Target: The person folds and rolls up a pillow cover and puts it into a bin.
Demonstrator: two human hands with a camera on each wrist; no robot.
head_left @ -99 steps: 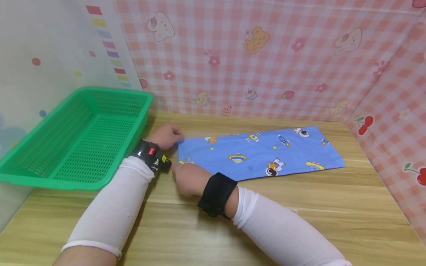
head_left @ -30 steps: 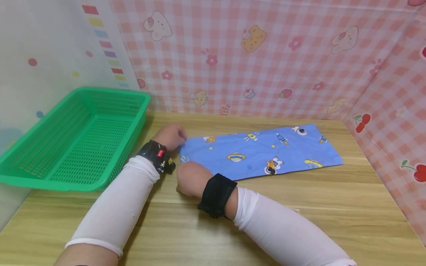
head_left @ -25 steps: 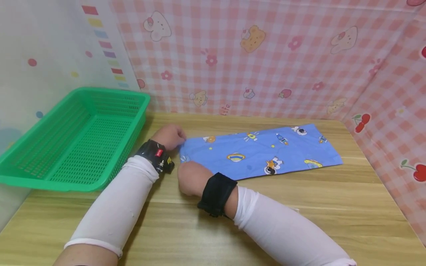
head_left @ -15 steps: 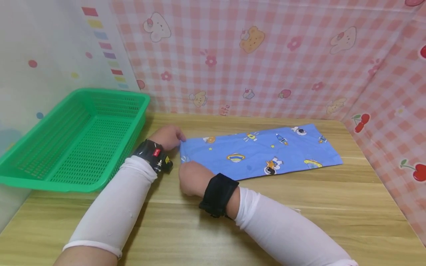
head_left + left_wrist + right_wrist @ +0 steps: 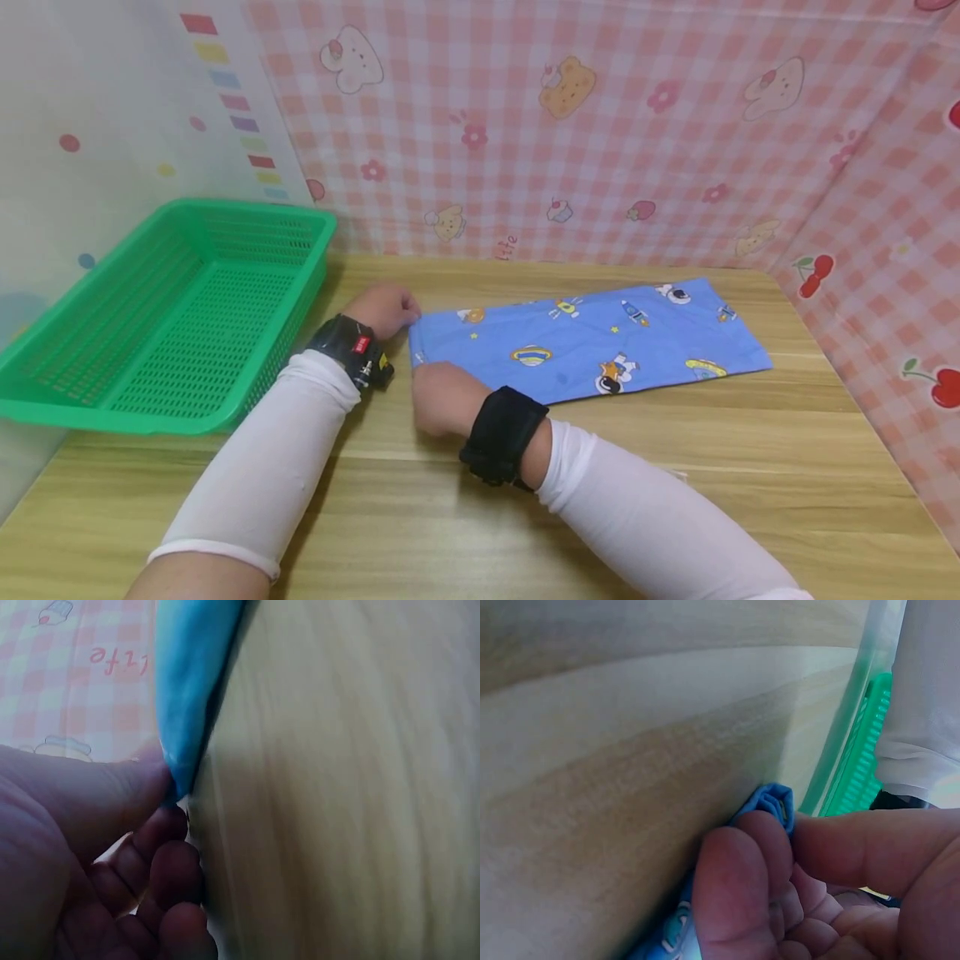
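Note:
A blue cloth printed with rockets, planets and astronauts lies in a long flat strip on the wooden table. My left hand pinches its far left corner; in the left wrist view the thumb and index finger close on the blue fabric. At the near left corner, my right hand hides part of the cloth's end. The right wrist view shows its thumb and fingers pinching a small rolled or folded blue edge. Between the two hands, the short left edge of the cloth looks turned over.
A green plastic basket stands on the left of the table, close beside my left forearm, with nothing seen in it. Behind is a pink checked wall covering, which continues on the right side. White sleeves cover both forearms.
The cloth's left edge has shifted slightly to the right as it is turned over. My right hand has moved a little right; my left hand has shifted slightly and still grips its corner.

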